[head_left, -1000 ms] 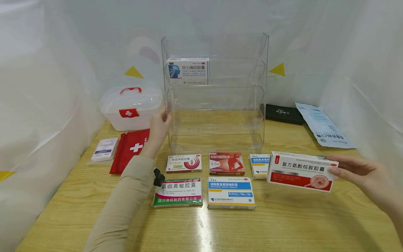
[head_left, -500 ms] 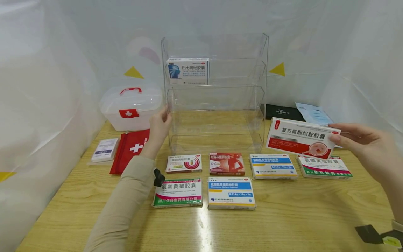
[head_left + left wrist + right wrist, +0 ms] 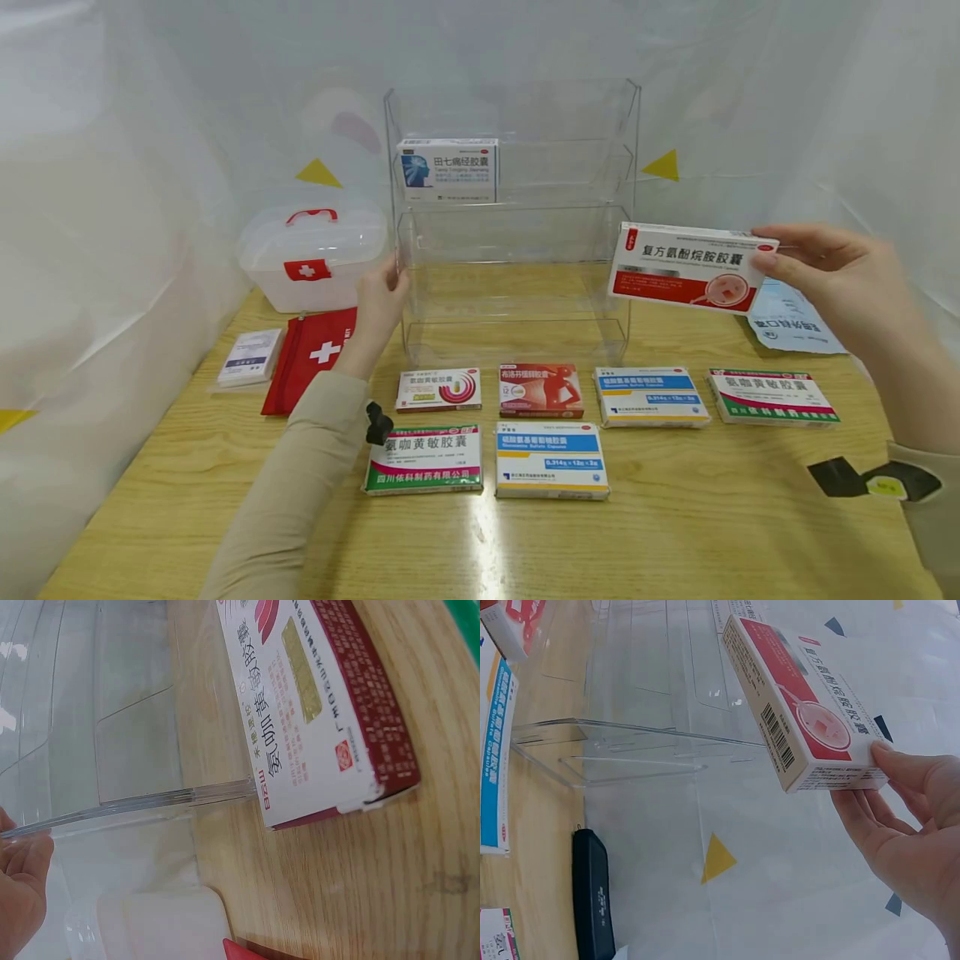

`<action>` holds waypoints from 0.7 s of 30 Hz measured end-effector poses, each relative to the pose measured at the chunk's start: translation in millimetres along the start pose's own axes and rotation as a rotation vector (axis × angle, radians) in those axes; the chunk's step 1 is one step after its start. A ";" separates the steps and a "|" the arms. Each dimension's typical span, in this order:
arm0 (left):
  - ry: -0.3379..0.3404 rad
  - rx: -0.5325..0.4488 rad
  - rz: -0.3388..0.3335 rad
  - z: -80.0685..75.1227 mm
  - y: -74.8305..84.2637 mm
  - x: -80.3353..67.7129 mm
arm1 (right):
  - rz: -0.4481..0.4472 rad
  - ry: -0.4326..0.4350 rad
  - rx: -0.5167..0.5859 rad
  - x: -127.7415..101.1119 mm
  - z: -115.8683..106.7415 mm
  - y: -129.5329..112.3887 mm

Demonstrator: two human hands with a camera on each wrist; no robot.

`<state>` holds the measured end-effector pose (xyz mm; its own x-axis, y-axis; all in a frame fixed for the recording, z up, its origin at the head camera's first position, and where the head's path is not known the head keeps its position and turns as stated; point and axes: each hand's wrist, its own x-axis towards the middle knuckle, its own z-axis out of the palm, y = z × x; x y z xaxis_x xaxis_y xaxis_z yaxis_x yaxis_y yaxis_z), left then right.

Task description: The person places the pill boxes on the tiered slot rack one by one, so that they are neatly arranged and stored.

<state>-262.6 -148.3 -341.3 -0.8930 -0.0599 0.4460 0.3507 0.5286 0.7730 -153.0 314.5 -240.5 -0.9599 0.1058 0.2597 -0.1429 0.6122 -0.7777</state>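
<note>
**Box held up beside clear rack**

Far left on the table: small white packet, red first-aid pouch, clear first-aid case behind them. Left hand rests against the left edge of the clear rack, fingers on its side wall, gripping it lightly; how far they wrap can't be told. Rack has one blue-and-white box on an upper tier, left side. In front of rack, two rows of medicine boxes lie flat: red-swirl box, orange-red box, blue-striped box, green-edged box; nearer row has green-and-pink box and larger blue box. Right hand pinches the red-and-white box by its right end, thumb on top, fingers under, box in the air at rack's right edge, mid-tier height, label facing the wearer. Behind it: black case, blue-printed pouch.
</note>
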 end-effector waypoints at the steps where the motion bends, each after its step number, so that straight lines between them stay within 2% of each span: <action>1: 0.000 0.001 0.002 -0.1 -0.1 0.0 | -0.018 -0.005 0.023 3.4 0.5 -2.4; 7: -0.002 0.000 -0.003 -1.2 -0.4 0.1 | -0.098 -0.009 0.144 23.6 2.7 -18.1; 16: -0.001 0.009 -0.001 -1.6 -0.4 0.0 | -0.086 0.003 0.164 52.2 5.2 -44.5; 21: -0.005 -0.002 -0.006 -0.7 0.1 -0.3 | -0.088 -0.004 0.219 71.9 6.8 -60.4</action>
<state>-262.1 -148.9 -341.0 -0.8964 -0.0592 0.4392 0.3457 0.5265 0.7767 -215.0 279.8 -178.8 -0.9423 0.0559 0.3301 -0.2747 0.4345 -0.8578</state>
